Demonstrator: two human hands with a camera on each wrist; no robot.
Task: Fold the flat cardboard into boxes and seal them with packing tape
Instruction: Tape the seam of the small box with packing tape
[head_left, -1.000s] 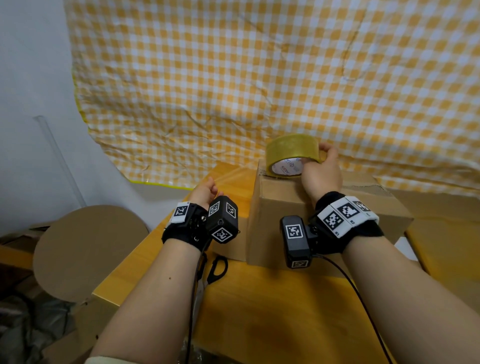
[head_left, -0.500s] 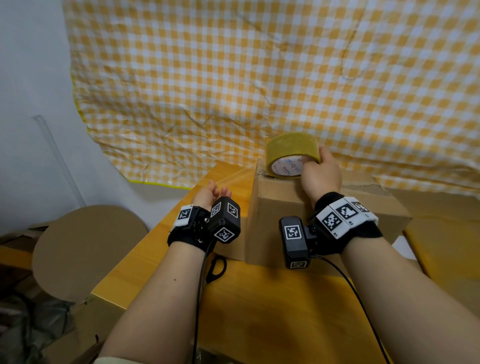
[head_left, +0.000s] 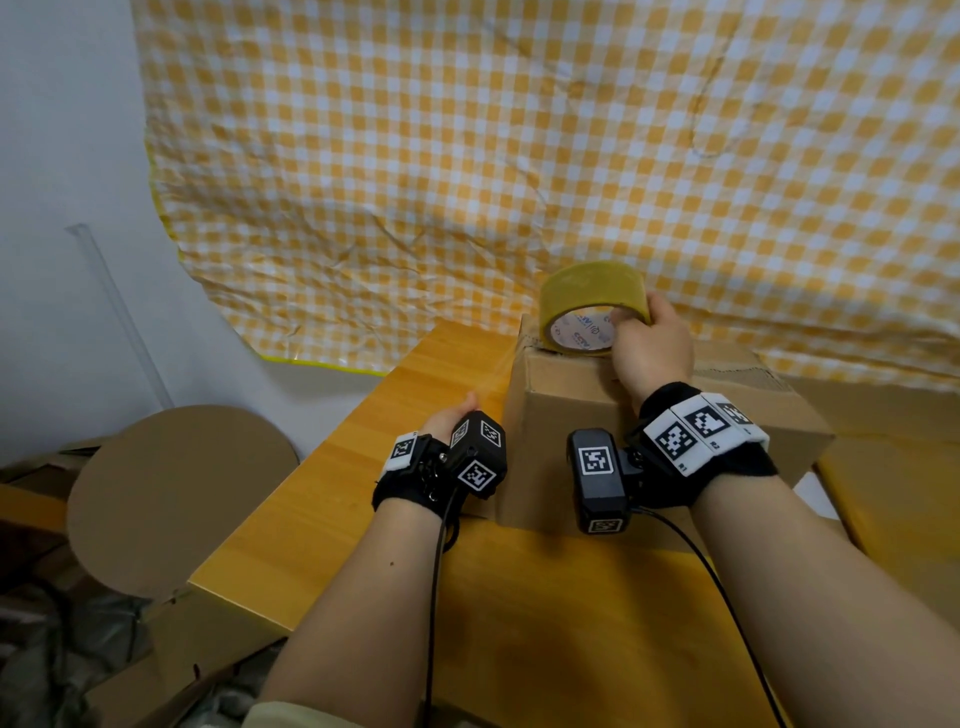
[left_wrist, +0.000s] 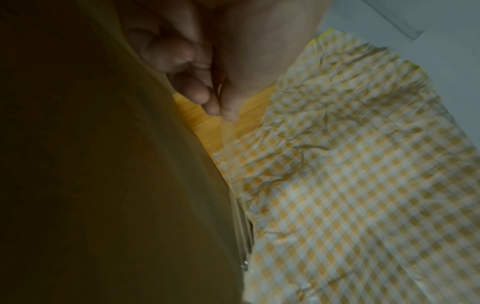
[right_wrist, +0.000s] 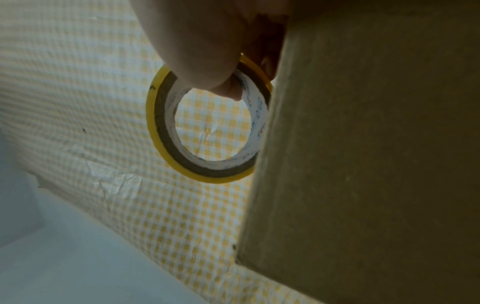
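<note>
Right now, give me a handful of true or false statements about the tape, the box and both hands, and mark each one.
1. The right hand holds the tape roll on top of the cardboard box. True.
2. The tape roll lies flat on the table. False: it stands on edge on the box.
3. The left hand is beside the box's left side. True.
4. The left hand holds scissors. False: no scissors show in its grip.
5. The backdrop is plain blue. False: the checked cloth is yellow and white.
</note>
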